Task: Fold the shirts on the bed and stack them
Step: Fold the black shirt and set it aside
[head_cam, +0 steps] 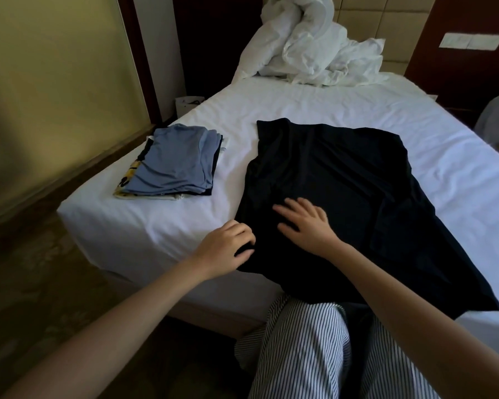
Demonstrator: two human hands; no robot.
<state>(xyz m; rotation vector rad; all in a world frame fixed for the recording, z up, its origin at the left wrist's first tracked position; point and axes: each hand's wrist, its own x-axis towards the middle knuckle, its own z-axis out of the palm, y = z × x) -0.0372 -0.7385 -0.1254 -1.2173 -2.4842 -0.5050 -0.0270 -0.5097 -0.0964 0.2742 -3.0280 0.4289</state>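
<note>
A black shirt [355, 194] lies spread across the white bed [314, 110], its lower part hanging over the near edge. My left hand [228, 246] has its fingers curled on the shirt's left edge near the bed's corner. My right hand [306, 223] rests flat, fingers apart, on the shirt's middle. To the left lies a stack of folded shirts [173, 165], a blue one on top with a yellow patterned one and dark ones beneath.
A crumpled white duvet [314, 44] is piled at the head of the bed against the padded headboard. A wall and dark skirting run along the left. My striped trousers [323, 349] are at the bed's near edge.
</note>
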